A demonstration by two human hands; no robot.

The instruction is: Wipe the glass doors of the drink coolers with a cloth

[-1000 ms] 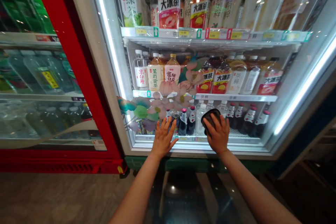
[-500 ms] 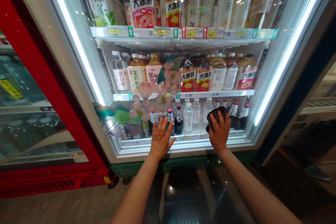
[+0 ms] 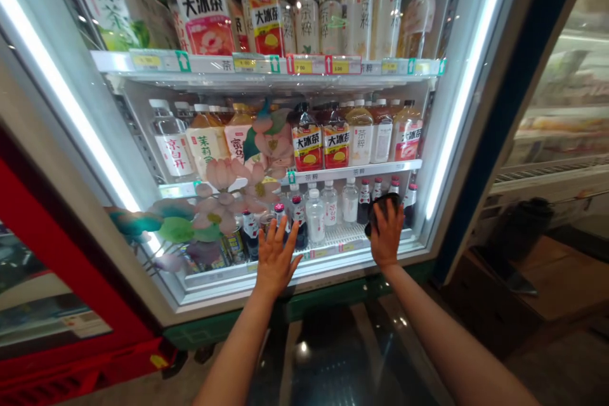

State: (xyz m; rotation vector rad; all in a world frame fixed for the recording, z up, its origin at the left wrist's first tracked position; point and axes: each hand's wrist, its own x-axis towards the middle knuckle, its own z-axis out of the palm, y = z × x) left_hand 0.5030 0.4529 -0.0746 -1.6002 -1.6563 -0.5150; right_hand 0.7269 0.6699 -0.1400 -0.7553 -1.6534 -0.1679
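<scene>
My left hand (image 3: 276,260) is spread, palm toward the glass front of a lit drinks cooler (image 3: 328,276), and holds nothing. Its fingertips overlap the small dark bottles with red caps (image 3: 279,209) behind the glass. To the right, my right hand (image 3: 386,241) presses a bunched black cloth (image 3: 372,221) against the glass near the lower right corner. The palm and part of the cloth are hidden behind the fingers. Pink lotus flower decals with green leaves (image 3: 176,229) cover the glass left of my left hand.
Behind the glass, tea bottles (image 3: 307,143) and water bottles (image 3: 315,219) line the shelves. A red-framed cooler (image 3: 61,266) stands to the left. On the right are a cardboard box (image 3: 547,273) and an open display shelf (image 3: 566,124). Below is a dark shiny surface (image 3: 342,349).
The view has swung to the right, so the cooler sits further left in the picture. Both hands keep nearly the same pose, the left one spread and the right one on the cloth.
</scene>
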